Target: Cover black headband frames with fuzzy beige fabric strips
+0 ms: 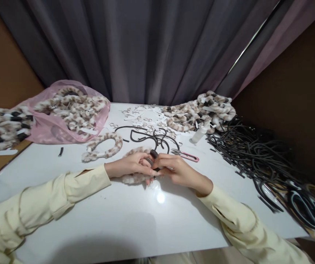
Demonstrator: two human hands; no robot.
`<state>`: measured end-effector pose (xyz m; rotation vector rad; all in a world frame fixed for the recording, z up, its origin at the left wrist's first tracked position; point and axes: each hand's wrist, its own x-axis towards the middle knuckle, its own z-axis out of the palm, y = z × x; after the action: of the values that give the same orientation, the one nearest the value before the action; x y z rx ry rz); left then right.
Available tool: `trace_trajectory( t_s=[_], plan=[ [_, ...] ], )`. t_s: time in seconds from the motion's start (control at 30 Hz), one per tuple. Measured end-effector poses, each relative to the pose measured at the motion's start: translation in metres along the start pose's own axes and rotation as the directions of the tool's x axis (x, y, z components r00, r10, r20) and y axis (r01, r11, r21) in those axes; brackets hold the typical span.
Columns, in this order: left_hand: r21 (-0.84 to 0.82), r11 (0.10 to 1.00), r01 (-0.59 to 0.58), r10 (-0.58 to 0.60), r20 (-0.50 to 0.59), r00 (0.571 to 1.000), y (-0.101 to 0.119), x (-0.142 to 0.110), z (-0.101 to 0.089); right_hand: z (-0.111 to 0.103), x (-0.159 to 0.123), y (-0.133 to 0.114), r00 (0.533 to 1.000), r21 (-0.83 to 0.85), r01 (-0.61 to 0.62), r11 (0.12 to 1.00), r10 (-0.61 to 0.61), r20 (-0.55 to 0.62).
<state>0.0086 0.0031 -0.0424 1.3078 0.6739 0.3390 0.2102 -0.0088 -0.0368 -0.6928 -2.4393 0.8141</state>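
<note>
Near the middle of the table, my left hand (135, 165) is closed around a furry brown-and-white spotted tube (135, 179), whose ends come together between my hands. From the right, my right hand (175, 168) pinches at the dark end piece (154, 154) of that tube, fingertips touching those of my left hand. What exactly lies under the fingertips is hidden. Just beyond my right hand rest thread snips (187, 155) with pink handles. A second furry tube (113, 145), curved into a loop, lies beyond my left forearm.
Cut black cords (143, 135) and small metal rings (146, 119) lie farther back. A pink plastic bag (47, 128) of furry tubes stands at left. More furry tubes (201, 110), a clear bottle (199, 134) and a big heap of black cords (251, 150) are at right.
</note>
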Motion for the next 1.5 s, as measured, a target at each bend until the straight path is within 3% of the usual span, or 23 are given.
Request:
trace_trajectory(
  t_s=[0.17,0.4,0.63,0.73,0.9,1.0,1.2,1.33,1.5],
  plan=[
    [-0.063,0.997,0.04,-0.04,0.003,0.999,-0.002,0.0,-0.005,-0.002,-0.001,0.002,1.0,0.03,-0.007,1.0,0.007,0.009],
    [-0.109,0.994,-0.012,0.016,0.031,0.999,-0.003,0.001,-0.002,-0.002,0.0,0.002,1.0,-0.043,0.012,0.999,-0.011,0.03],
    [0.019,0.999,-0.027,0.03,-0.168,0.985,-0.004,0.007,0.013,0.002,0.0,0.003,0.999,-0.03,-0.039,0.999,0.04,0.019],
    [0.051,0.998,-0.028,0.037,-0.194,0.98,-0.006,0.008,0.014,0.003,-0.002,0.005,0.997,0.034,-0.084,0.996,0.084,0.002],
    [0.059,0.997,-0.046,0.058,-0.212,0.976,-0.006,0.007,0.012,-0.005,-0.006,-0.003,0.989,-0.067,-0.083,0.994,0.074,-0.128],
    [0.01,0.997,-0.073,0.073,-0.233,0.97,-0.006,0.007,0.011,-0.009,-0.006,-0.012,0.969,-0.147,-0.155,0.977,0.121,-0.218],
    [0.031,0.99,-0.137,0.14,-0.298,0.944,-0.009,0.009,0.009,0.003,0.001,-0.019,0.955,-0.108,-0.295,0.949,0.294,-0.033],
    [0.121,0.979,-0.161,0.191,-0.306,0.933,-0.01,0.009,0.01,0.007,0.003,-0.019,0.932,-0.009,-0.362,0.932,0.362,0.001],
    [0.104,0.978,-0.183,0.206,-0.292,0.934,-0.012,0.01,0.01,0.003,0.003,-0.016,0.923,0.047,-0.385,0.922,0.384,0.037]
  ],
)
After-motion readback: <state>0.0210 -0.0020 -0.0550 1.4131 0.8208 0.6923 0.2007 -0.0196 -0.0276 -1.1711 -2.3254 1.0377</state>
